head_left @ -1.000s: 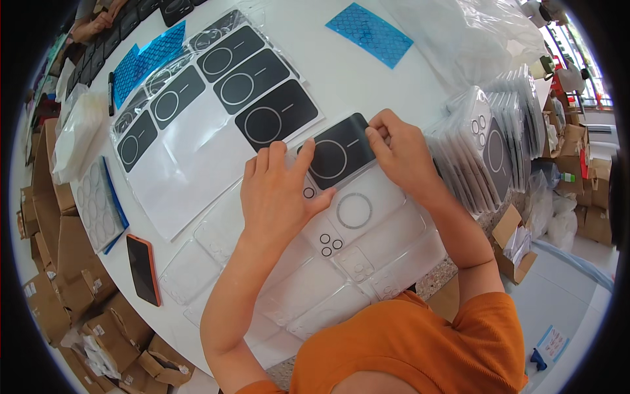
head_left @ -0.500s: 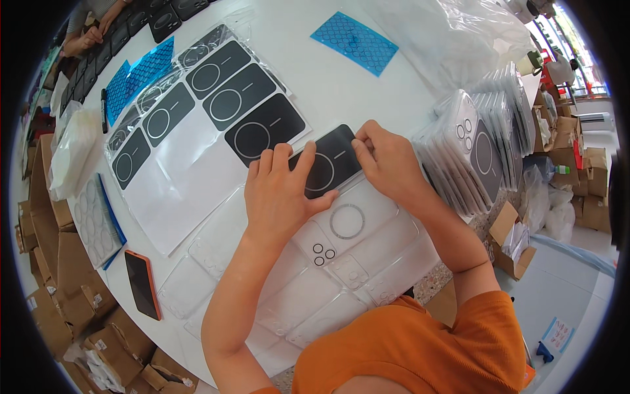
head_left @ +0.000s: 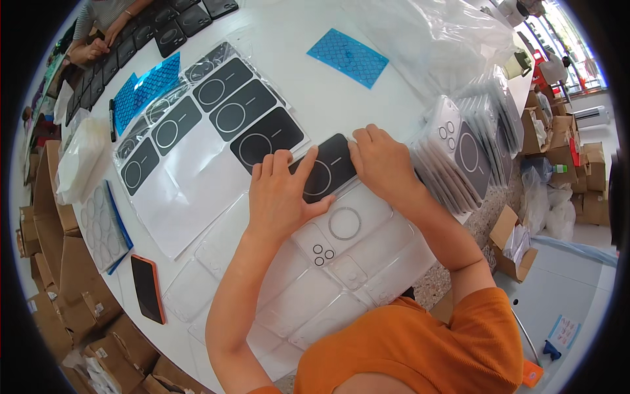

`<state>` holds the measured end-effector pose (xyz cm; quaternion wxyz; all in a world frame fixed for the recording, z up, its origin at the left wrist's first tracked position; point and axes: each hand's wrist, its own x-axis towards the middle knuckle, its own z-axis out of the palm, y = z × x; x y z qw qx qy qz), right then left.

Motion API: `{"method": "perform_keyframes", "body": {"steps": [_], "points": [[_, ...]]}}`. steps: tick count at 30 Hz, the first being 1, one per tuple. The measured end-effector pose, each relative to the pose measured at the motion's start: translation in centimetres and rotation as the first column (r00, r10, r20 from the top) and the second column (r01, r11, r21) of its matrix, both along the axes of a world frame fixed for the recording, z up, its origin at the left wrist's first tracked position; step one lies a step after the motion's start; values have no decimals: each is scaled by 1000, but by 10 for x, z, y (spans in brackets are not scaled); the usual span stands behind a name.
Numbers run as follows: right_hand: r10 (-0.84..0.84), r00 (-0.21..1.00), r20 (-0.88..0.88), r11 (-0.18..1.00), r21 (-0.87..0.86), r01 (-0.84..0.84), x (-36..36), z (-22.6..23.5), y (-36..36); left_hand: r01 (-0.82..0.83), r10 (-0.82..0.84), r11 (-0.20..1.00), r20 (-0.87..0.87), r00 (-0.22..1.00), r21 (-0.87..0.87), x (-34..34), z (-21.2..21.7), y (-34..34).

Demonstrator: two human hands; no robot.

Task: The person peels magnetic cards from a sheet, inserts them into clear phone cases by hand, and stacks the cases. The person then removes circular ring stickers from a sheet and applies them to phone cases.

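Note:
A black card point(head_left: 336, 169) with a white ring and a short line lies just beyond several clear phone cases. My left hand point(head_left: 279, 200) grips its left end, thumb and forefinger on opposite long edges. At the right end my right hand point(head_left: 386, 165) is closed, its fingertips pinching the card's edge. Nearest my hands is a clear phone case point(head_left: 357, 207) with a grey ring and three black-rimmed camera holes. Farther left, several similar black cards point(head_left: 243, 113) lie on a white sheet point(head_left: 177, 210).
Upright packed phone cases point(head_left: 469, 148) stand in rows at the right. A blue patterned sheet point(head_left: 348, 58) and plastic film point(head_left: 426, 39) lie at the back. An orange-edged phone point(head_left: 147, 289) rests near the left table edge. Another person's hands point(head_left: 98, 49) are by black cases point(head_left: 170, 38) at far left.
The whole view has shifted slightly. My right hand's fingers have drawn closer together at the card's right end; my left hand keeps its hold.

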<state>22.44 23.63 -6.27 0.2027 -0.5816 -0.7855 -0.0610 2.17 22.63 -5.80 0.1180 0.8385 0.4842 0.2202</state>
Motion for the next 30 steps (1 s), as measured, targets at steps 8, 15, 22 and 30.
{"method": "perform_keyframes", "body": {"steps": [8, 15, 22, 30], "points": [[-412, 488, -769, 547, -637, -543, 5, 57, -27, -18, 22, 958, -11, 1000, 288, -31, 41, -27], [-516, 146, -844, 477, -425, -769, -4, 63, -61, -368, 291, 911, 342, 894, 188, -42, 44, -83], [-567, 222, -793, 373, -487, -790, -11, 70, -90, 85, 568, 823, 817, -97, -562, -21, 51, -126], [-386, 167, -907, 600, -385, -701, 6, 91, -110, 238, 520, 838, 850, -78, -491, -19, 66, -159]]}}
